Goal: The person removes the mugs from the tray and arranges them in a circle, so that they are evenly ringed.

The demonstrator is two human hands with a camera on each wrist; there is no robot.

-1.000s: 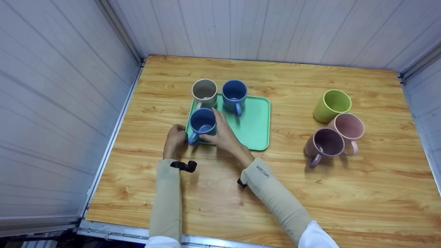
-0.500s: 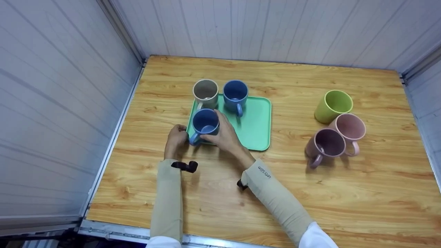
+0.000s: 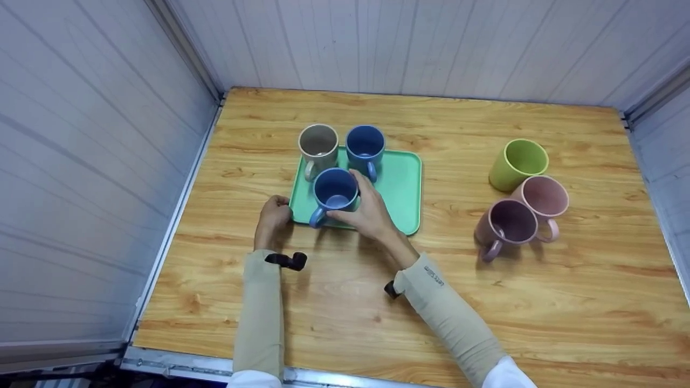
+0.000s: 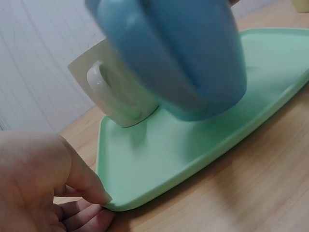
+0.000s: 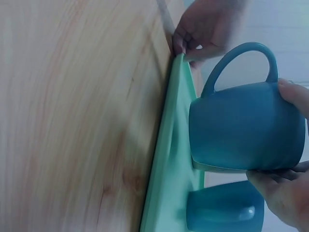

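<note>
My right hand [image 3: 373, 214] grips a blue mug [image 3: 336, 189] by its rim and side, handle toward the near left. In the left wrist view the mug's base hangs a little above the green tray [image 4: 145, 174]. At the tray's near left corner my left hand [image 3: 274, 216] pinches the edge between thumb and fingers, as the right wrist view also shows. A beige mug [image 3: 318, 144] and a second blue mug [image 3: 365, 145] stand upright at the back of the tray, side by side.
To the right on the wooden table [image 3: 566, 302] stand a yellow-green cup [image 3: 509, 171], a pink mug [image 3: 547, 199] and a purple mug [image 3: 501, 223], close together. Pale panels [image 3: 409, 48] wall in the back and sides.
The right hand has moved to the right with the blue mug, away from the tray's left edge. My left hand has stayed at the corner.
</note>
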